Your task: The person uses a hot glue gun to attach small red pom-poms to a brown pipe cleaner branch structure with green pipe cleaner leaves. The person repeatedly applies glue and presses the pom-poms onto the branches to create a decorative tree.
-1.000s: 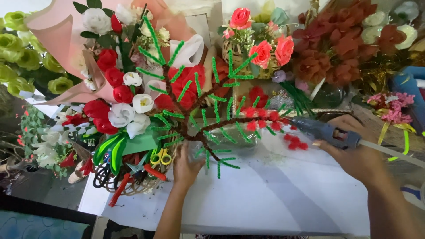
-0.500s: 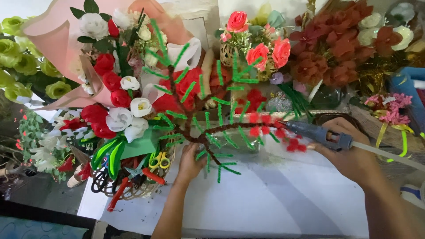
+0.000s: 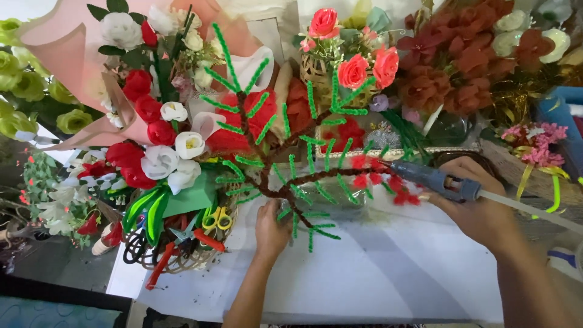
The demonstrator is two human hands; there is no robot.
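Observation:
My left hand (image 3: 271, 226) grips the brown trunk of a pipe-cleaner tree (image 3: 285, 182) with green fuzzy twigs and small red blossoms. The tree tilts up and away from me over the white sheet. My right hand (image 3: 480, 203) holds a blue-grey glue gun (image 3: 434, 179) with a white glue stick trailing out to the right. The gun's nozzle points left at the red blossoms (image 3: 388, 179) on the right branch.
A wicker basket (image 3: 182, 258) with scissors and tools sits left of my left hand. Bouquets of red and white flowers (image 3: 152, 140), pink roses (image 3: 355, 64) and rust-coloured flowers (image 3: 461, 61) crowd the back. The white sheet (image 3: 376, 273) covers the table in front.
The view has drifted a little. My right hand has brought the glue gun's tip closer to the red blossoms. My left hand keeps its grip on the trunk.

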